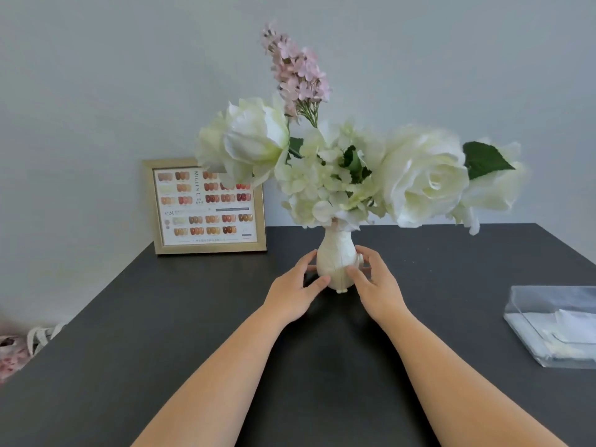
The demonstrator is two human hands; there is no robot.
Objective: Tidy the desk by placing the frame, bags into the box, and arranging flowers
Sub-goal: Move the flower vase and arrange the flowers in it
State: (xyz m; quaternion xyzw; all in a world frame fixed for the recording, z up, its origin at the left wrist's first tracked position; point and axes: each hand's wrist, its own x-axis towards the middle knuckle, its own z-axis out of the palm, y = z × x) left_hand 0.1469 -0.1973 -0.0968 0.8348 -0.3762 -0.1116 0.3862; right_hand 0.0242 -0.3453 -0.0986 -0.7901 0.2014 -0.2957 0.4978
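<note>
A cream vase (335, 253) stands upright in the middle of the dark desk (193, 333). It holds white roses and hydrangea (419, 175) and a tall pink sprig (298, 69). My left hand (295, 290) cups the vase's left side, thumb and fingers touching it. On the vase's right side my right hand (377, 285) grips with its fingers spread. A gold picture frame (206, 206) with a colour chart leans upright against the wall at the back left. A clear plastic box (554, 324) with white bags inside sits at the right edge.
The desk's left edge runs diagonally from the frame toward the near left. Beyond it, low on the left, lies a floral bag with white straps (19, 350). A pale wall stands right behind the desk.
</note>
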